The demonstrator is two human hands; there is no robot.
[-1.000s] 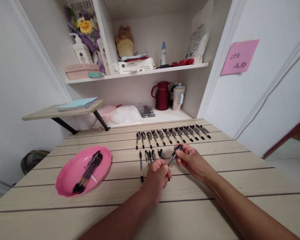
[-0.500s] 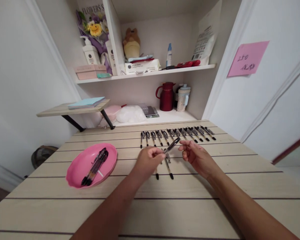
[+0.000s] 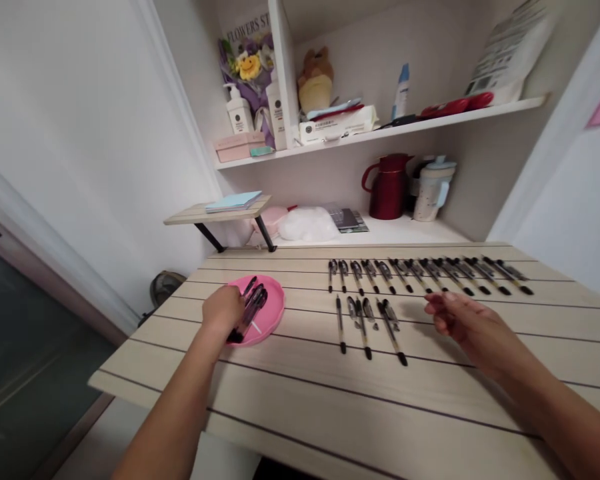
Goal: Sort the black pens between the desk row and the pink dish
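My left hand [image 3: 224,308] is at the left side of a pink bowl [image 3: 279,303], closed around a black pen [image 3: 250,285] whose end shows past the fingers; the grip itself is mostly hidden. Beside that hand, a bundle of black pens [image 3: 253,310] lies in the bowl with a small white strip [image 3: 257,327]. Over the table at the right, my right hand [image 3: 467,327] hovers with loosely bent fingers and nothing visible in it. Left of it lie 3 uncapped pens [image 3: 393,335] with separate clear caps [image 3: 367,309] beside them.
Behind these, a long row of pens [image 3: 384,277] with caps alongside spans the table's back. A small raised stand [image 3: 190,215] bears blue paper [image 3: 234,201]. A red jug [image 3: 387,190] and a pale cup [image 3: 430,193] stand in the shelf behind the table.
My left hand has carried the pen from the middle of the table leftward to the bowl. My right hand stays over the table, apart from the left. The view has turned left.
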